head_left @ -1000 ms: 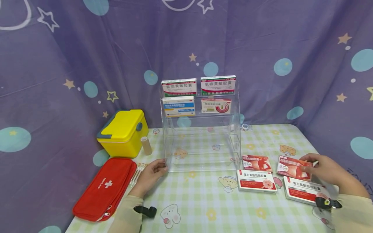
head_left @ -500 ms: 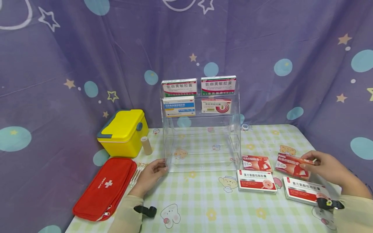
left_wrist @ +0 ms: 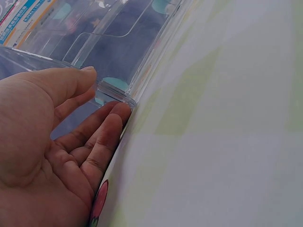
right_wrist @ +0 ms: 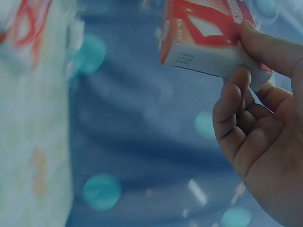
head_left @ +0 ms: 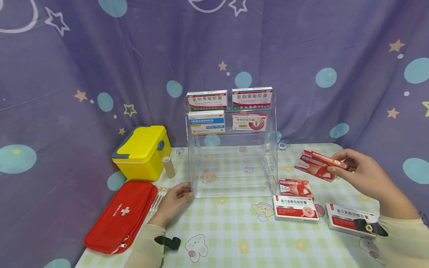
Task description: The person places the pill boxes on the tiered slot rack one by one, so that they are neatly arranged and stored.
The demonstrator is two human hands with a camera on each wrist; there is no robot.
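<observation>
My right hand (head_left: 365, 171) pinches a red medicine box (head_left: 316, 165) between thumb and fingers, raised above the table and tilted. In the right wrist view the same medicine box (right_wrist: 208, 35) shows its white end. My left hand (head_left: 174, 203) rests at the lower left corner of a clear acrylic display rack (head_left: 231, 186). Seen from the left wrist, its relaxed fingertips (left_wrist: 120, 111) touch the rack's corner. Another red box (head_left: 295, 187) lies right of the rack, with a red-and-white box (head_left: 295, 209) in front. A second red-and-white box (head_left: 350, 219) lies below my right hand.
Two boxes (head_left: 252, 98) stand on the rack's top tier, with a blue-and-white box (head_left: 206, 122) and a white-and-red box (head_left: 249, 122) below. At left are a yellow case (head_left: 144, 152), cardboard tube (head_left: 168, 167), red first-aid pouch (head_left: 120, 217) and cotton swabs (head_left: 157, 201).
My right hand has lifted the red medicine box off the table and carried it up and leftward toward the rack. The left hand has stayed at the rack's corner.
</observation>
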